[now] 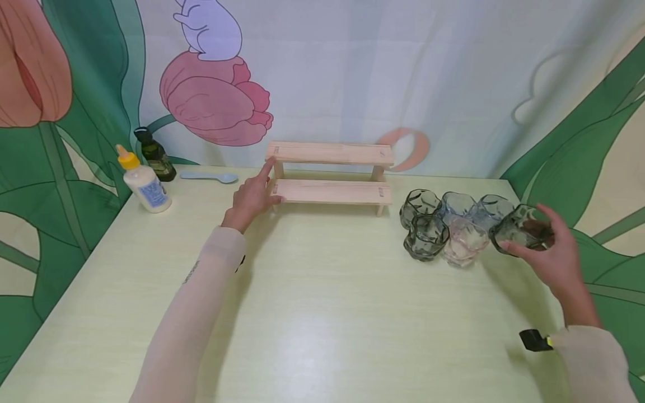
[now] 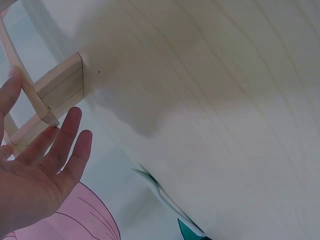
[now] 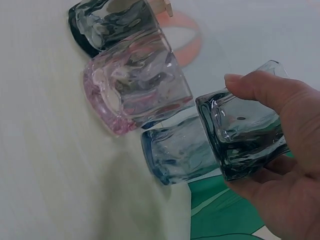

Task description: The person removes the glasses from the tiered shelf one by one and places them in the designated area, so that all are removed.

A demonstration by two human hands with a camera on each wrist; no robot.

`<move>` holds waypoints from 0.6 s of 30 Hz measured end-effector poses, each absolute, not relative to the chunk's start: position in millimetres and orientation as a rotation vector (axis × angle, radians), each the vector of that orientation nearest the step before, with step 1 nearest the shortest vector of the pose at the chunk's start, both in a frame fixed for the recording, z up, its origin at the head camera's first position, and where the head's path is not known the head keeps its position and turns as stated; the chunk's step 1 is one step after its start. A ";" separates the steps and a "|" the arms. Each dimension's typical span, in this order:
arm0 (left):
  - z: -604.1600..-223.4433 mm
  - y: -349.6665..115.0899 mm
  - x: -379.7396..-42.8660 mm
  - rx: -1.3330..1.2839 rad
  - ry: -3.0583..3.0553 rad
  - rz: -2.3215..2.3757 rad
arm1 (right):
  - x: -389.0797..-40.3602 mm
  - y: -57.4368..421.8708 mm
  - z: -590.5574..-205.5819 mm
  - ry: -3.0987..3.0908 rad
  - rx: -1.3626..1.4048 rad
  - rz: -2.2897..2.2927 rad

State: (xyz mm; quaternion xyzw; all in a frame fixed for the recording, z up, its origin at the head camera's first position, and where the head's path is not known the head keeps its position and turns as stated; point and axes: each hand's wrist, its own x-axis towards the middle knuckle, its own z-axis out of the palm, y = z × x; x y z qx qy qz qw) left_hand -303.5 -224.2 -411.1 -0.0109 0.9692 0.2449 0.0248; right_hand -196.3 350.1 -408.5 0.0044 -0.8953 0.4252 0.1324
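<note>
My right hand (image 1: 559,254) grips a dark grey glass cup (image 1: 521,229), tilted and raised above the table. In the right wrist view this grey cup (image 3: 242,132) sits between thumb and fingers, in front of a blue glass cup (image 3: 180,150). A pink cup (image 1: 466,240) and two grey cups (image 1: 425,238) stand close by, with two blue cups (image 1: 457,206) behind. On the left, my left hand (image 1: 252,196) touches the end of a two-step wooden shelf (image 1: 332,193), index finger at the upper board, thumb at the lower. Its other fingers extend loosely in the left wrist view.
A glue bottle (image 1: 148,184) with a yellow cap, a dark green bottle (image 1: 156,155) and a pale blue spoon-like tool (image 1: 209,177) are at the back left. A printed curtain (image 1: 322,73) hangs behind the pale table (image 1: 312,313).
</note>
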 end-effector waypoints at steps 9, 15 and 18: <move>-413.1 -224.7 -305.1 -0.030 3.000 0.748 | -192.6 355.8 -426.6 -2.663 -0.019 1.231; -414.2 -225.5 -305.8 -0.032 2.997 0.754 | -195.1 356.8 -442.0 -2.687 -0.021 1.189; -413.6 -226.2 -305.5 -0.029 2.997 0.756 | -198.6 358.5 -451.7 -2.696 0.001 1.160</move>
